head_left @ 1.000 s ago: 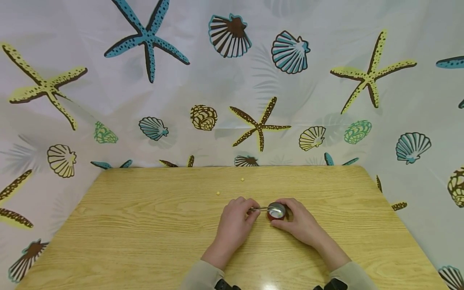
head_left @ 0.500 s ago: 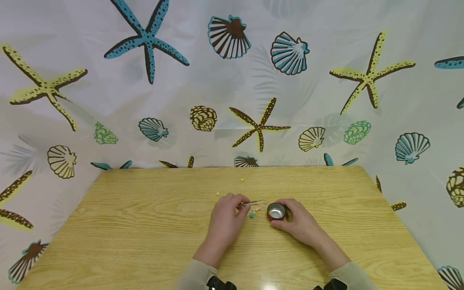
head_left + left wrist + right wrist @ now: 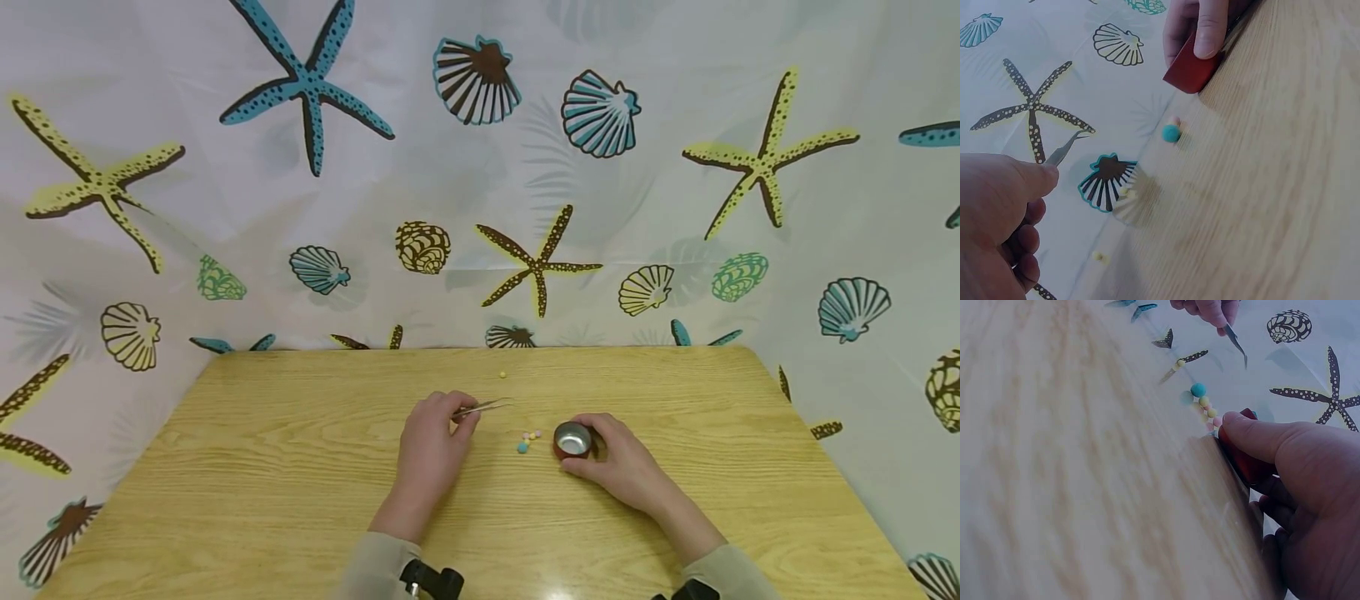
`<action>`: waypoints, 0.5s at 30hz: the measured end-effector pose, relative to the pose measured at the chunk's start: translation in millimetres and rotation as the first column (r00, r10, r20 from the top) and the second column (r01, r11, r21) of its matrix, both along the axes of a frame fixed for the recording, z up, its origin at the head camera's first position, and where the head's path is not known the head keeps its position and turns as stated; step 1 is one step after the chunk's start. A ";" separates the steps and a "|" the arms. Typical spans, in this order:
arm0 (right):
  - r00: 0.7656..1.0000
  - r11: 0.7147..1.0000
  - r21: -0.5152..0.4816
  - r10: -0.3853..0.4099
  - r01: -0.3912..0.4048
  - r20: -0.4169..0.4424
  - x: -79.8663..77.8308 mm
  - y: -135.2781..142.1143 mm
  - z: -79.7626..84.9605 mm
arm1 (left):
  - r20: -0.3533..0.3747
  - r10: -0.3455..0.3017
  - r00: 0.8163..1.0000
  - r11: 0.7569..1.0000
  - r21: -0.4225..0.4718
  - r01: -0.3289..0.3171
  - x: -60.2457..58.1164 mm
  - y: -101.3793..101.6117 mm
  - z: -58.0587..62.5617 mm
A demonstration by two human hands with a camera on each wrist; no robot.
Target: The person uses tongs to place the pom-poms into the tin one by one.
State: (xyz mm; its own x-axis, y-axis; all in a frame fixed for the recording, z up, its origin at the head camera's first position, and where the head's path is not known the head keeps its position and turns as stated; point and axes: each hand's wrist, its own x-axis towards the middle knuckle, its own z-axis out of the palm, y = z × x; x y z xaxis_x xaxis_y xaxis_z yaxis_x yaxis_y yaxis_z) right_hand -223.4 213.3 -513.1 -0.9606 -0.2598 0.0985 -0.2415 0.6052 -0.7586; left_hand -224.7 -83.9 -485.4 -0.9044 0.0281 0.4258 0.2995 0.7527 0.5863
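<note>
My left hand pinches a pair of curved-tip metal tweezers between thumb and fingers, above the table. The slender tips point right in the head view, and nothing shows between them. With thumb and fingers my right hand holds the side of a small red cup, which stands upright, its silvery inside facing up. Between the hands, just left of the cup, lies a little cluster: a larger teal bead and several small yellow and pink beads.
A lone yellow bead lies farther back on the wooden table. Another yellow bead shows low in the left wrist view. A white cloth printed with starfish and shells hangs behind the table and along its sides.
My left hand has drawn the tweezers away from over the cup, leftward and slightly back, uncovering the bead cluster. It now covers one far yellow bead. The right hand and cup stay put.
</note>
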 end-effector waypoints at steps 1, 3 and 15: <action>1.000 1.000 0.002 0.000 0.000 -0.001 0.0 -0.1 0.0 | 0.000 0.005 1.000 1.000 0.002 -0.005 -0.6 -4.0 0.1; 1.000 1.000 0.005 -0.001 0.001 -0.003 -0.2 -0.3 -0.2 | 0.007 0.018 1.000 1.000 0.008 -0.018 -1.8 -11.8 0.1; 1.000 1.000 0.018 -0.001 0.002 -0.007 -1.1 0.1 -2.6 | 0.037 0.096 0.995 0.995 -0.005 -0.095 -10.6 -45.7 -3.5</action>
